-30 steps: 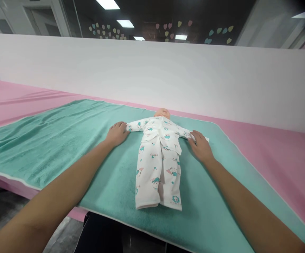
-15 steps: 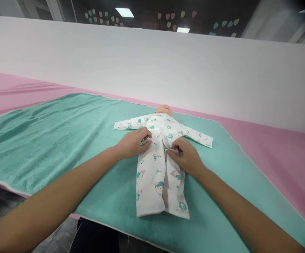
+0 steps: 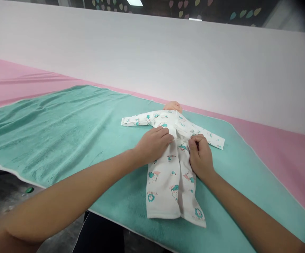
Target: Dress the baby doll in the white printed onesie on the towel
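Note:
A baby doll (image 3: pixel 172 106) lies on its back with its head toward the wall. It is dressed in a white baby gown (image 3: pixel 163 196) printed with small green and pink figures. Both sleeves stretch out to the sides, and the front opening runs down the middle. My left hand (image 3: pixel 156 144) is closed on the gown's front at waist height, its fingertips pinching the fabric near the opening. On the other side my right hand (image 3: pixel 201 154) pinches the gown's right part below the sleeve. The doll's body and legs are hidden under the cloth.
A green blanket (image 3: pixel 62 140) is spread over a pink cover (image 3: pixel 279 154) on the table. Behind it rises a white wall (image 3: pixel 152 52), with dark glass and heart stickers above. A green round object (image 3: pixel 29 190) is below the table's left edge.
My left hand has moved right to the gown's front opening and closed on the cloth. My right hand has closed tighter on its side, and the lower right hem has shifted outward. The view has tilted down.

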Motion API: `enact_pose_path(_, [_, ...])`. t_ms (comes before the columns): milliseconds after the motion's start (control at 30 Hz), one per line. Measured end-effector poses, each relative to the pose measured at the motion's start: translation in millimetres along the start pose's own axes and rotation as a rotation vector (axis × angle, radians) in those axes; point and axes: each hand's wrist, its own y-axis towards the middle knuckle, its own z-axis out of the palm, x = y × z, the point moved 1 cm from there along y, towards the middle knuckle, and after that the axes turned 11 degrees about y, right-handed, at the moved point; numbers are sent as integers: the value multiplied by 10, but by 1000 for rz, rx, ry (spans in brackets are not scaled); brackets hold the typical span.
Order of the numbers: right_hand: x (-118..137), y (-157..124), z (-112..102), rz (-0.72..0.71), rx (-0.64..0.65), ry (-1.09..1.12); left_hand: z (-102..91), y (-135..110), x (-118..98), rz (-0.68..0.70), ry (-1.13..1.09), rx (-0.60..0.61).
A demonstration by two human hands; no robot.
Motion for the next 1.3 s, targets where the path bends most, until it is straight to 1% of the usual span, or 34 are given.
enact_pose_path(100, [-9,8,-35,-12,-7,5,-9,-24,50,-15,-100,0])
enact_pose_path(167, [12,22,-94,-52,-13,-22,-42,-54,137,-37,-217,-11])
enact_pose_path(200, [30,30,-128,-79,-13,-47,-62,-71,194,-49,-283,3])
enact_pose_path(267, [72,41,-183,-135,16,-109,-96,-104,325,-100,-417,88])
enact_pose_path(333, [115,40,-195,-184,77,-158,-106,-137,455,-198,-510,226])
enact_pose_path(367, [134,34,-181,-208,118,-171,-98,-153,508,-249,-522,294])
enact_pose_path(433, [167,13,-120,-229,205,-171,-58,-177,567,-300,-467,411])
enact_pose_path(500, [188,-11,-44,-201,250,-142,1,-189,561,-293,-350,492])
enact_pose_path(567, [196,-31,16,-144,241,-106,58,-187,511,-278,-243,541])
enact_pose_path(633, [195,-43,48,-110,211,-78,96,-175,450,-287,-165,557])
enact_pose_path(700, [187,-46,54,-106,192,-70,105,-160,403,-310,-118,543])
enact_pose_path(767, [178,-38,41,-123,183,-82,84,-145,387,-333,-88,492])
enact_pose_path(900, [157,-6,-6,-180,205,-120,-40,-125,446,-407,-67,297])
enact_pose_path(1000, [127,8,-27,-141,211,-111,-158,-116,497,-473,-31,117])
enact_pose_path(1067, [105,5,-26,-91,218,-97,-212,-109,486,-421,17,25])
enact_pose_path(1133, [91,-3,-19,-61,222,-87,-232,-102,443,-306,40,-24])
enact_pose_path(1200, [91,-13,-18,-79,201,-77,-221,-98,397,-202,19,-47])
enact_pose_path(1300, [118,-27,-27,-153,126,-61,-164,-101,364,-110,12,-60])
